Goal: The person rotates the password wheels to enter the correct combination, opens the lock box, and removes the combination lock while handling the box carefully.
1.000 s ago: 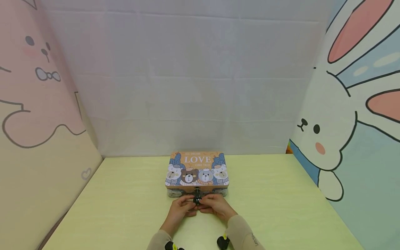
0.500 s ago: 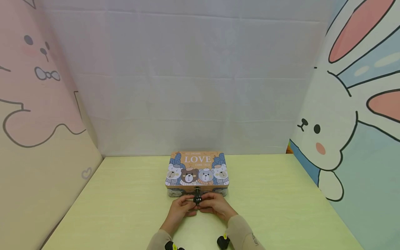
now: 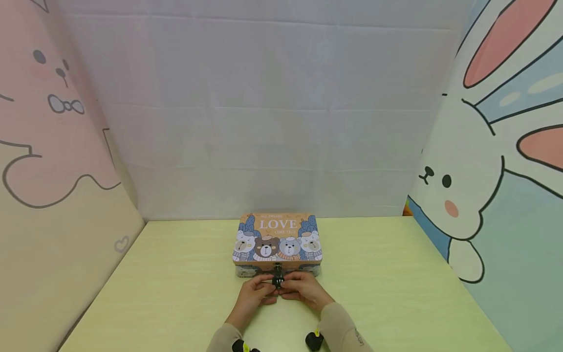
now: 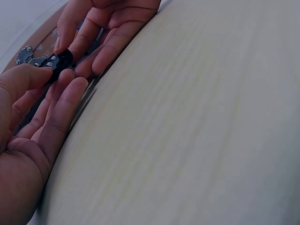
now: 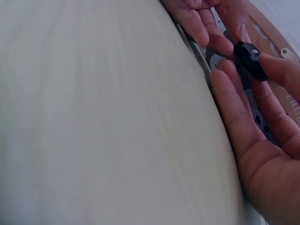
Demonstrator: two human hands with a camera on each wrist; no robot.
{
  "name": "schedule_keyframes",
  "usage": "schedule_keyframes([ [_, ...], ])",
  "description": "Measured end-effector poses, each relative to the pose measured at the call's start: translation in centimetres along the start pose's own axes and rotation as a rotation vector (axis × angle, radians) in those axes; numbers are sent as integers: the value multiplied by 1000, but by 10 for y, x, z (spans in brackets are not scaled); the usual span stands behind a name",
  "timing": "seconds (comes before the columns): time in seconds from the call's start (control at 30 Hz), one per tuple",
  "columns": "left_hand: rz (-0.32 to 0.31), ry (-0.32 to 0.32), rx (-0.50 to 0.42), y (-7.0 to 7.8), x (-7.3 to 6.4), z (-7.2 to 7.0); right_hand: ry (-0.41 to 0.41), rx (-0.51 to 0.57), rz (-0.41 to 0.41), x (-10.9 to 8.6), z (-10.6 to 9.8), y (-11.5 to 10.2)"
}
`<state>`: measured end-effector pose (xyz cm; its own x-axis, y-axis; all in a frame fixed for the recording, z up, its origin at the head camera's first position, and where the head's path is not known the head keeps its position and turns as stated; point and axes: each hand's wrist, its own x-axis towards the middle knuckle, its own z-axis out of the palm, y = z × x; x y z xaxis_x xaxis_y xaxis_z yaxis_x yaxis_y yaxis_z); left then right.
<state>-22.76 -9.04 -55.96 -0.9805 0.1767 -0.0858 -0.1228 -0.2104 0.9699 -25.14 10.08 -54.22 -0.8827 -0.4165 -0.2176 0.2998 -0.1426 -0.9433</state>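
Observation:
A small black combination padlock [image 3: 278,282] with white-marked dials hangs at the front clasp of a tin box [image 3: 278,244] decorated with cartoon bears. My left hand [image 3: 252,296] pinches the padlock from the left, its thumb on the dial face in the left wrist view. From the other side my right hand [image 3: 306,291] pinches it too; in the right wrist view the right thumb presses the padlock's body [image 5: 253,62]. The other fingers of both hands are bent below and behind it, close to the box front. The digits are too small to read.
The box stands on a pale yellow table [image 3: 176,274], towards its middle. A white cloth [image 3: 272,107] hangs behind the table. Side panels with a cartoon rabbit [image 3: 466,195] and a pink animal [image 3: 57,122] flank it. Black wrist devices [image 3: 314,341] sit by both sleeves.
My right fingertips drew slightly off the padlock's face half a second ago and lie against it again now. The left hand and the box have stayed in place.

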Motion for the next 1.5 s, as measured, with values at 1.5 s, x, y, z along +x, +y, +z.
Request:
schedule_keyframes([
  [1.5, -11, 22, 24, 2, 2, 4, 1, 57, 5, -1, -2, 2],
])
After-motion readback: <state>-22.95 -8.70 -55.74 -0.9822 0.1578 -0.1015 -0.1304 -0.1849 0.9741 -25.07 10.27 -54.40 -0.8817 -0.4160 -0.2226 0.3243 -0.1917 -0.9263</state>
